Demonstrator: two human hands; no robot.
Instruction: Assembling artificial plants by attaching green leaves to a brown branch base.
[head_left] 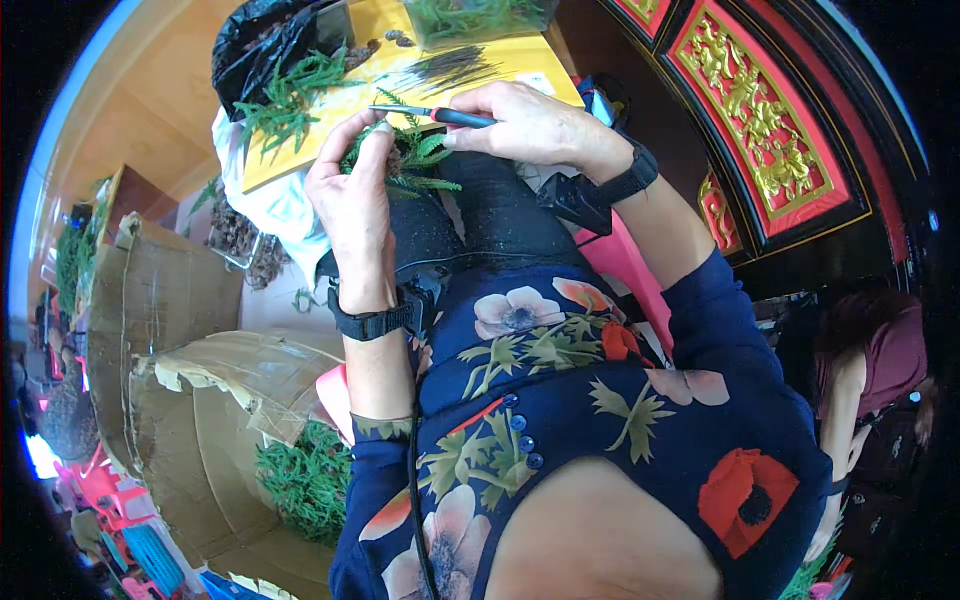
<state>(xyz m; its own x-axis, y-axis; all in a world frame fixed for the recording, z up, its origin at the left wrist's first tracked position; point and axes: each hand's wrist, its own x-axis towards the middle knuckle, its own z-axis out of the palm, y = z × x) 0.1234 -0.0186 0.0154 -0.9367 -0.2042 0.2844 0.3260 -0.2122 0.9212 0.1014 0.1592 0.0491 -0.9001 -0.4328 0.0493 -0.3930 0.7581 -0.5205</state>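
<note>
My right hand (535, 125) grips pliers (462, 117) with black and red handles, their jaws pointing left toward my left fingertips. A bundle of green fern-like sprigs (428, 158), with something brown like a pine cone in it, sits in my left hand (352, 185), pinched between thumb and fingers. The bundle is above my lap, by the near edge of a yellow board (365, 22). On that board lie a fan of thin dark wires or sticks (450, 68), pine cones (400, 38) and loose green sprigs (285, 105). Fingers partly hide the pliers' tips.
A black plastic bag (235, 60) and a clear container (440, 28) of greenery stand on the board. At lower left, an open cardboard box (200, 430) holds green sprigs (305, 480). A white bag (290, 215) hangs near a tray of brown cones (265, 262). Another person (885, 350) bends at right.
</note>
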